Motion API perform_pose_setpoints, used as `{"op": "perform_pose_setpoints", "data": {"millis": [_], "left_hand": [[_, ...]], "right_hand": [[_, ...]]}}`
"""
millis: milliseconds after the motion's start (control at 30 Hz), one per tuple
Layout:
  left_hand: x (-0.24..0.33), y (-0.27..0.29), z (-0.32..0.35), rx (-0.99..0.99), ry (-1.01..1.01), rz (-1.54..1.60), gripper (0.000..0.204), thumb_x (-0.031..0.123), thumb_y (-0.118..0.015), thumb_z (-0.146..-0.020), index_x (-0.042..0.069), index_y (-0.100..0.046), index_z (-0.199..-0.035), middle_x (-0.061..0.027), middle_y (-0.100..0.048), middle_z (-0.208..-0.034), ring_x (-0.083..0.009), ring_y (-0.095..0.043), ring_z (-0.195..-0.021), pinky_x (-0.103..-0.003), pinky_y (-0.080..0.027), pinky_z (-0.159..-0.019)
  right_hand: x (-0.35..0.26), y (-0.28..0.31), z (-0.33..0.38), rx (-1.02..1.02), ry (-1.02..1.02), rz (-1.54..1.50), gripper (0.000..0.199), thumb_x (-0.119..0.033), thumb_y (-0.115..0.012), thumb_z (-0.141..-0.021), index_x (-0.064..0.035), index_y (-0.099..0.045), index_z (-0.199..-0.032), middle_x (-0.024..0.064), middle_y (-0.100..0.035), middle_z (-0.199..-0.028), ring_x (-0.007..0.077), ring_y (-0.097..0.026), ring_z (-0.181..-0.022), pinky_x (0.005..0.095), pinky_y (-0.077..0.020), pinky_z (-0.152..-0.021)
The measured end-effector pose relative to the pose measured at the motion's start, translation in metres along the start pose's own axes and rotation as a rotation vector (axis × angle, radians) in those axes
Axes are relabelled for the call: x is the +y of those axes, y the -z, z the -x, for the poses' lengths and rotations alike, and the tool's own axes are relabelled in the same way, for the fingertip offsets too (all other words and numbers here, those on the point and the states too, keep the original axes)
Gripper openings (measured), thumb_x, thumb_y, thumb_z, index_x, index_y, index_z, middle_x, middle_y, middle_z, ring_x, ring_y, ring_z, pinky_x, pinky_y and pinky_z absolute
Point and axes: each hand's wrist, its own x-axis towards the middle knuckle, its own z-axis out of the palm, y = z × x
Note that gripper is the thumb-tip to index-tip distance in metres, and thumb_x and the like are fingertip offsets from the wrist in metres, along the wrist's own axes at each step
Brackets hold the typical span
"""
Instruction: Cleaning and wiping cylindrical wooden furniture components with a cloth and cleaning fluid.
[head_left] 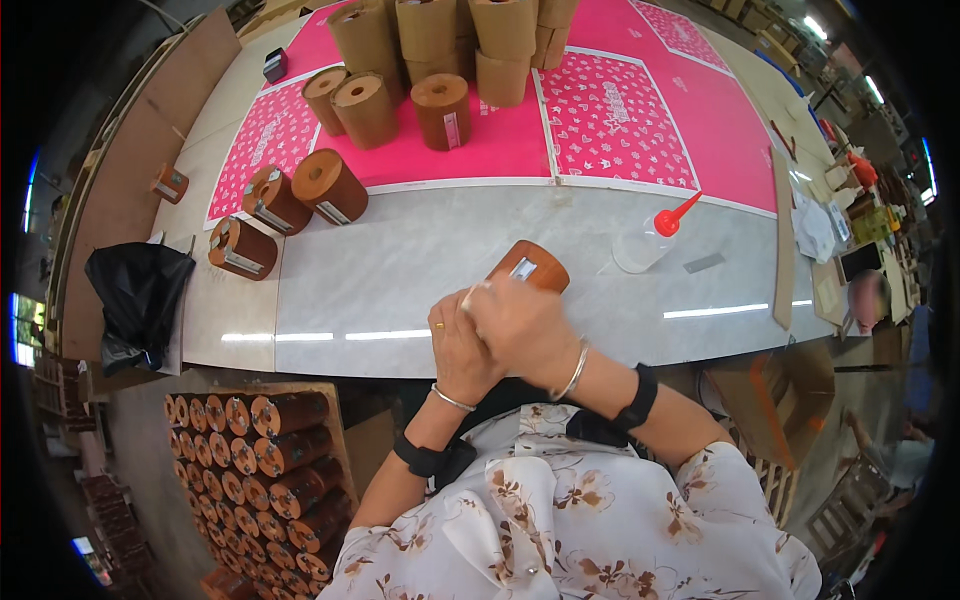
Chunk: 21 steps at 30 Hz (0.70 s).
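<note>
Two hands (465, 352) by a cylinder (545, 262); lettered pink sheet (620, 125).

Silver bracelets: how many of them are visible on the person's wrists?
2: the left bracelet is at the wrist of the left hand, the right bracelet at the wrist of the right hand.

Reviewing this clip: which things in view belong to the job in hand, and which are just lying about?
Likely part of the job:
- brown cylinder with metal plate, by the left hand and right hand
- matching loose cylinders
- perhaps the red-nozzled squeeze bottle

Apparently lying about:
- black plastic bag
- small dark boxy object
- open cardboard box
</note>
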Motion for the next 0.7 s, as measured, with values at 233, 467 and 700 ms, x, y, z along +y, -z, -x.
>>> {"op": "perform_pose_setpoints", "data": {"millis": [233,467,700], "left_hand": [[0.009,0.007,0.001,-0.087,0.233,0.173,0.088,0.036,-0.083,-0.063,-0.006,-0.041,-0.128,-0.0189,-0.05,-0.116,-0.0322,-0.047,-0.107,-0.045,-0.032,-0.095],[0.006,-0.006,-0.001,-0.043,0.162,0.101,0.081,0.036,-0.085,-0.06,-0.004,-0.046,-0.119,-0.0173,-0.051,-0.108,-0.0318,-0.046,-0.1,-0.045,-0.035,-0.091],[-0.002,-0.014,-0.005,-0.009,0.011,-0.052,0.082,0.033,-0.085,-0.059,-0.005,-0.044,-0.119,-0.0185,-0.049,-0.107,-0.0337,-0.047,-0.099,-0.043,-0.039,-0.088]], "right_hand": [[0.049,0.02,-0.017,0.009,-0.205,0.193,0.013,-0.014,-0.064,-0.076,-0.0083,-0.051,-0.076,0.008,-0.051,-0.071,0.0246,-0.06,-0.063,0.0332,-0.0494,-0.048],[0.033,0.008,0.001,-0.021,-0.09,0.143,0.012,-0.015,-0.063,-0.076,-0.0094,-0.053,-0.077,0.0078,-0.051,-0.071,0.0243,-0.059,-0.064,0.0356,-0.0469,-0.045],[-0.015,0.014,0.003,0.015,-0.05,-0.04,0.014,-0.015,-0.065,-0.068,-0.0109,-0.055,-0.077,0.0074,-0.052,-0.07,0.0221,-0.057,-0.068,0.0325,-0.0428,-0.05]]}}
